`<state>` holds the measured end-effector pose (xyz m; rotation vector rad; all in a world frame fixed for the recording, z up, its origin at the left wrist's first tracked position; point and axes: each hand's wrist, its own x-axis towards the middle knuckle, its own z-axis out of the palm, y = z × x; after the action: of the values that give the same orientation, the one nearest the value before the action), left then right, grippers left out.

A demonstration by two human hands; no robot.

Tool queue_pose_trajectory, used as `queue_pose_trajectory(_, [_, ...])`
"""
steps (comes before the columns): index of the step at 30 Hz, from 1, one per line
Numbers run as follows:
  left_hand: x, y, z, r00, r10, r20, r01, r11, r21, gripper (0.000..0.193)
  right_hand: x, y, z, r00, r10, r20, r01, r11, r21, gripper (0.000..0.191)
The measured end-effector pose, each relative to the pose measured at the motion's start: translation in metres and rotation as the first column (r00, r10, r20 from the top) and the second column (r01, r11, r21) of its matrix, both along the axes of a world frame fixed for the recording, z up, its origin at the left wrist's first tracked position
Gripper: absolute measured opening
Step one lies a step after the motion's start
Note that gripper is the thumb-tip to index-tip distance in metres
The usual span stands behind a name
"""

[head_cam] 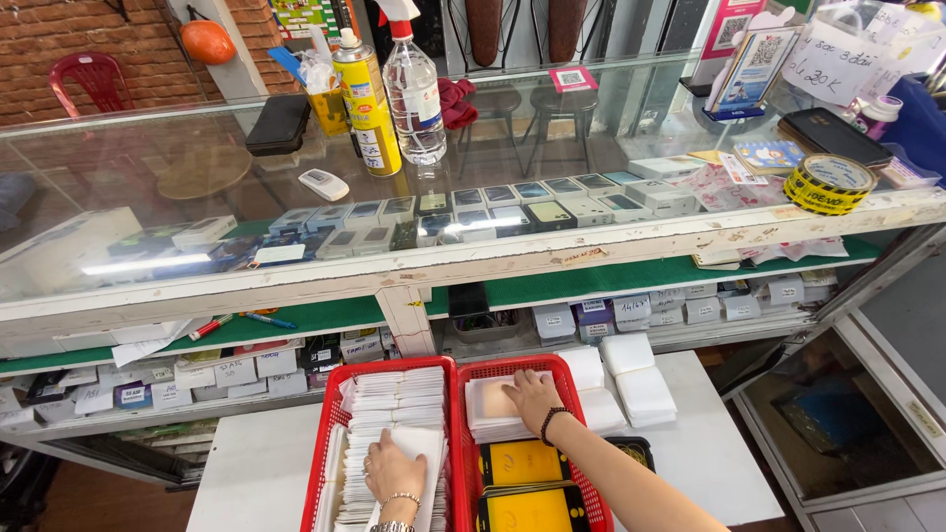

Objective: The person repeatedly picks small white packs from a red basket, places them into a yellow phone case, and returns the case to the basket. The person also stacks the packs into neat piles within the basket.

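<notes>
Left hand [394, 475] lies flat, fingers spread, on the white packets [394, 414] filed on edge in the left red basket [325, 443], probably to keep the rows from tipping. Right hand [532, 396] rests palm-down, fingers loosely together, on a white stack [488, 419] in the right basket [581, 394]; yellow packs [522, 463] sit just nearer. Neither hand grips anything. Both baskets sit on a white table [719, 453].

Your left hand [394, 476] rests flat on white packets [399, 399] in a red basket [317, 463]. Just beside it, your right hand [533, 397] presses a packet stack [490, 406] in the second red basket [574, 389].
</notes>
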<state>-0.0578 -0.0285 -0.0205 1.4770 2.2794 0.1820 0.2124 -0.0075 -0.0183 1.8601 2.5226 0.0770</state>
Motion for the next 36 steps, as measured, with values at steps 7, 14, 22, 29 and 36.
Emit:
queue_pose_trajectory(7, [0.000, -0.005, 0.013, 0.998, 0.011, -0.061, -0.007, 0.998, 0.054, 0.080, 0.003, -0.035, -0.022, 0.985, -0.055, -0.166, -0.033, 0.874, -0.485, 0.031])
queue_pose_trajectory(14, [-0.001, -0.008, -0.001, 0.994, -0.049, -0.096, 0.071, 0.967, 0.246, 0.061, -0.005, -0.063, -0.032, 0.986, -0.119, -0.115, 0.062, 0.909, -0.412, 0.082])
queue_pose_trajectory(22, [-0.008, -0.005, -0.002, 0.968, -0.178, 0.176, 0.121, 0.949, 0.292, 0.019, -0.008, -0.064, -0.025, 0.980, -0.128, -0.150, 0.060, 0.920, -0.388, 0.085])
queue_pose_trajectory(29, [-0.009, 0.000, 0.003, 0.928, -0.225, 0.296, 0.089, 0.907, 0.411, 0.034, -0.004, -0.064, -0.028, 0.982, -0.111, -0.154, 0.060, 0.952, -0.300, 0.067])
queue_pose_trajectory(36, [-0.010, 0.011, 0.002, 0.868, -0.182, 0.462, 0.027, 0.946, 0.322, 0.039, 0.011, -0.055, -0.010, 0.894, -0.001, -0.448, -0.144, 0.946, -0.290, 0.039])
